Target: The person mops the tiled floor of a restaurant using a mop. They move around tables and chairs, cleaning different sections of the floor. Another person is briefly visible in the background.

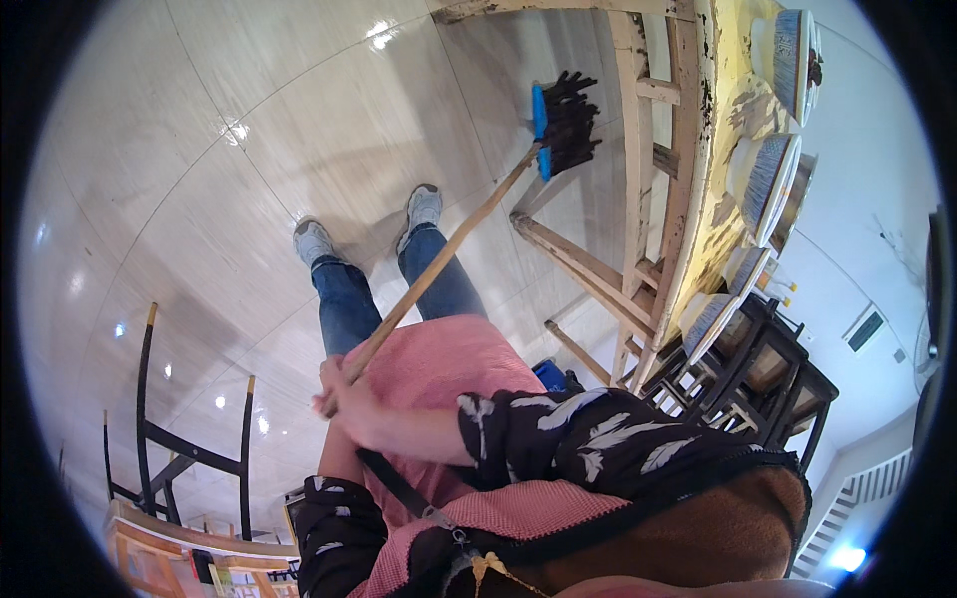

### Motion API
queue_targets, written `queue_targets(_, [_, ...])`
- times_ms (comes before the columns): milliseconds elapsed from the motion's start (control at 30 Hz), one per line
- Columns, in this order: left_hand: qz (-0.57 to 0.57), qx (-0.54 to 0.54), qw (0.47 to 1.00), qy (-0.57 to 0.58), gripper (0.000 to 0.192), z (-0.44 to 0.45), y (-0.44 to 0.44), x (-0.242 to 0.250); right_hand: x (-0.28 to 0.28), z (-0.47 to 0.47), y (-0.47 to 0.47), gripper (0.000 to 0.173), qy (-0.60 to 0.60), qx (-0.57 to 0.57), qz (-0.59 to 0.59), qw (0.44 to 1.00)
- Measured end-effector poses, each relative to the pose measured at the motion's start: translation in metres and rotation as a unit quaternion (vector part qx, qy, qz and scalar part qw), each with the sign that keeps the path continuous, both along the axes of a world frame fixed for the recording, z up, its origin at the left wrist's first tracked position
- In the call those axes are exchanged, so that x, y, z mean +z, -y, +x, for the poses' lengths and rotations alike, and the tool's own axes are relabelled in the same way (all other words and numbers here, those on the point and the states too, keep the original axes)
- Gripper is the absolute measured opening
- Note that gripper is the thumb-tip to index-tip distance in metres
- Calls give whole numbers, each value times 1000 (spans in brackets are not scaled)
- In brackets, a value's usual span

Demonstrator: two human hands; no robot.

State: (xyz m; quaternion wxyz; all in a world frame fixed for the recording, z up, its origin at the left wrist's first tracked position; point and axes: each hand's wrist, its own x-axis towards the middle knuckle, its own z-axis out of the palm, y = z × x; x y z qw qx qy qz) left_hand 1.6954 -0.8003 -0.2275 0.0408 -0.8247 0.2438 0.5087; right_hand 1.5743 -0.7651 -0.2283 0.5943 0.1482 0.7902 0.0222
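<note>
Both of my hands are at the end of a long wooden handle. My right hand, slightly blurred, crosses in front of my body and grips the handle. Close behind it, my left hand is partly covered and also closes around the handle. The handle slants away to a broom head with a blue block. Its thick dark bristles point right, towards the table's legs. Whether they touch the floor I cannot tell. A pink apron hangs in front of me above my sneakers.
Right of me stands a worn wooden table with a yellow top, bearing several bowls. Its slanted leg reaches near the handle. Dark stacked chairs stand beyond. At lower left, an upturned stool rests on another table. The tiled floor is shiny.
</note>
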Motion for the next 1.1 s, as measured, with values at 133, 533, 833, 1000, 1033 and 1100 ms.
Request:
queue_targets(133, [49, 313, 934, 167, 37, -14, 27, 14, 8, 45, 21, 20, 73, -148, 28, 986])
queue_targets(533, [-44, -95, 994, -17, 21, 8, -76, -83, -257, -240, 124, 16, -66, 237, -196, 949])
queue_targets(833, [-52, -109, 993, -14, 20, 9, -65, -73, -142, -290, 25, 14, -254, 86, -154, 951])
queue_targets(1000, [-137, -105, 983, 58, 19, 5, -27, -36, -32, -181, 27, 9, -250, 84, -132, 956])
queue_targets(1033, [-82, -74, 994, 21, 26, 3, -11, -22, -5, -162, 34, 10, -174, 34, -117, 977])
queue_targets(1100, [-91, -76, 993, -28, 30, -5, 24, 16, 36, -126, 62, 10, -114, -87, -140, 980])
